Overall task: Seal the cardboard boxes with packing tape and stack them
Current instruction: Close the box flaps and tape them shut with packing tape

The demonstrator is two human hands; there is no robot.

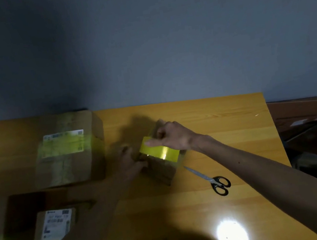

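The scene is dim, and much is lost in shadow. The left hand (pixel 128 160) is laid against the left side of the small cardboard box (pixel 162 171), but its fingers cannot be made out, so its grasp cannot be told. The right hand (pixel 172 136) is reached over the top of this box with fingers curled and the thumb stretched onto a glossy yellow tape (pixel 159 150). Whether the tape is pinched cannot be told. The box is set on a smooth wooden table (pixel 218 130). Black-handled scissors (pixel 211 180) are seen just right of the box. Two larger labelled boxes (pixel 33 153) are placed to its left, the nearer one cut off by the frame.
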